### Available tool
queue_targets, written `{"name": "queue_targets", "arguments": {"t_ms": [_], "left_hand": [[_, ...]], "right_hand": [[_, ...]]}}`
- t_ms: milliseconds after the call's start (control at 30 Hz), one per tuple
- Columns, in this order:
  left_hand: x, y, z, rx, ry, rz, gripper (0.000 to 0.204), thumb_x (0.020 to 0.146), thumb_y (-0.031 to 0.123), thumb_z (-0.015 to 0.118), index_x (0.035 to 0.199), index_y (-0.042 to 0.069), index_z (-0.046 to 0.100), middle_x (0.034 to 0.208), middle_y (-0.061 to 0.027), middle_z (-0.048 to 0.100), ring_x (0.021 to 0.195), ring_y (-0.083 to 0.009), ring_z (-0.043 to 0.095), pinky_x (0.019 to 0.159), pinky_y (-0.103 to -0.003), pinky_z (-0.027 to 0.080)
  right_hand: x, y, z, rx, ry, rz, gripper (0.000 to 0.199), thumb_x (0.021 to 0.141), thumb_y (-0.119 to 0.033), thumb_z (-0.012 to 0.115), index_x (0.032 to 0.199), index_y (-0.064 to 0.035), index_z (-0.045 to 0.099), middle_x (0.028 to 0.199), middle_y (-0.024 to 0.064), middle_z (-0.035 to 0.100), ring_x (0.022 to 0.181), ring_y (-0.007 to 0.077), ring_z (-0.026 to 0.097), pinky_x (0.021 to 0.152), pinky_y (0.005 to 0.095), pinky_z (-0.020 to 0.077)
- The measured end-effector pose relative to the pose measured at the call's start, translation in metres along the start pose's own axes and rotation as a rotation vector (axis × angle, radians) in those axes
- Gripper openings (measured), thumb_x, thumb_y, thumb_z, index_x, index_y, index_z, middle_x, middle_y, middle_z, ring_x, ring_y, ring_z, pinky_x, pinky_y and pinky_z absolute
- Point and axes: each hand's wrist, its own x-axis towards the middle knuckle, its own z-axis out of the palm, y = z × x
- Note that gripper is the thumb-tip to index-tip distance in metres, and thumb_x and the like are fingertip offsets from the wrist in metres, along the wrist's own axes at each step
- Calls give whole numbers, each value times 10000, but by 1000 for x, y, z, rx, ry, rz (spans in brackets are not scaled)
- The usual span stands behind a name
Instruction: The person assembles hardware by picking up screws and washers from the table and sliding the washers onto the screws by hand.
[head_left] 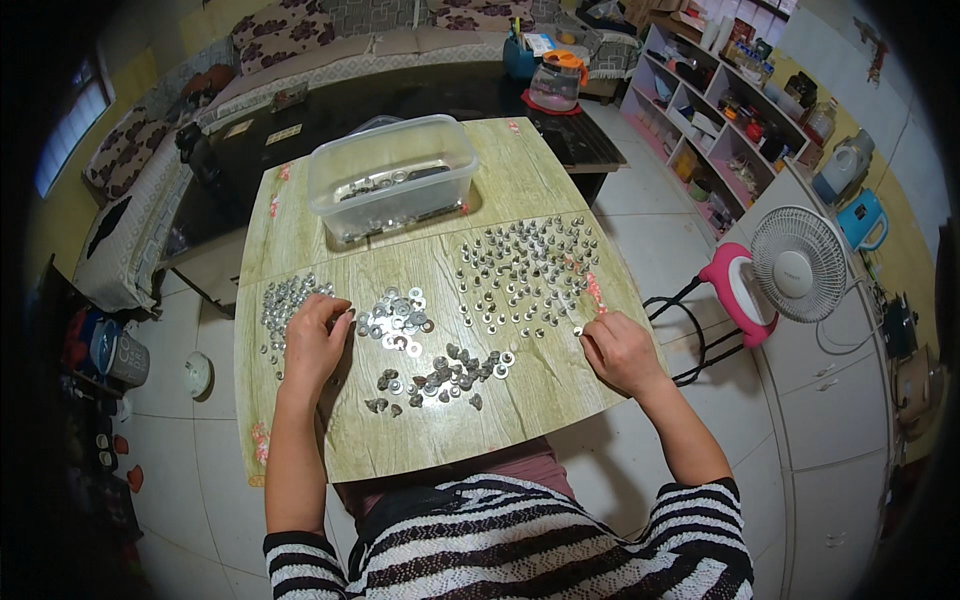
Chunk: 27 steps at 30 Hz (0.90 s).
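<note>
Left hand (314, 335) curls beside small silver metal nuts (285, 300); right hand (622, 350), well apart, bunches near upright silver metal screws (514, 268). Can't tell if either's gripping!

Top (490, 550) is blk/wht striped, textured knit look, set back btwn L hand (315, 335) & R hand (622, 350). Sleeves (700, 525), same stripes, end near elbows, well behind hands. Mauve bottoms (535, 470) show nearer hands.
</note>
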Motion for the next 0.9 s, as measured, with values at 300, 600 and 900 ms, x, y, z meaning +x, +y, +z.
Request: {"name": "queue_targets", "arguments": {"t_ms": [300, 600, 900], "left_hand": [[2, 0, -1, -4, -6, -2, 91, 738, 48, 607, 816, 1, 609, 792, -113, 569, 704, -265, 571, 632, -318, 450], [1, 4, 0, -24, -3, 9, 98, 744, 59, 601, 828, 10, 614, 799, -111, 575, 680, -255, 574, 608, -308, 454], [1, 10, -1, -59, -5, 24, 107, 746, 53, 609, 849, 25, 617, 808, -91, 580, 670, -221, 582, 587, -283, 462]], "right_hand": [[7, -6, 2, 230, 79, 274, 158, 670, -66, 658, 746, -31, 524, 695, 91, 528, 652, 262, 526, 586, 329, 428], [18, 12, 11, 195, 103, 300, 123, 694, -46, 638, 766, -16, 544, 709, 116, 528, 634, 271, 525, 577, 336, 423], [33, -48, 0, 520, -85, 285, 95, 730, -90, 602, 796, -27, 575, 771, 107, 562, 737, 260, 553, 667, 337, 448]]}}
